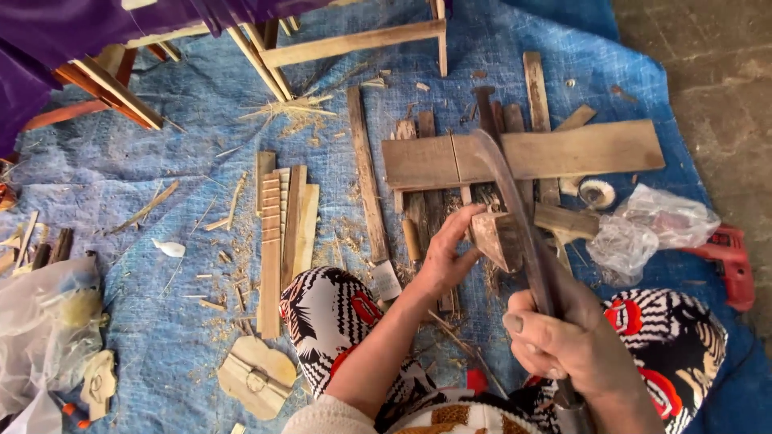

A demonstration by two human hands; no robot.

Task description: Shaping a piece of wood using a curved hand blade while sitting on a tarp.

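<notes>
Gripping blade (515, 209) in right hand (563, 329); left hand (450, 253) steadying wood block (494, 237).

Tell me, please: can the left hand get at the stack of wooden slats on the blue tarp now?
Probably not at once. The left hand is busy gripping the wooden block. The way to the wooden slats over the blue tarp looks free, with only shavings between.

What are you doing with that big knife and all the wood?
A person sits on a blue tarp. The left hand holds a small wood block steady, and the right hand grips a long curved blade with its edge against the block. Wood strips, shavings and a red drill lie around.
</notes>
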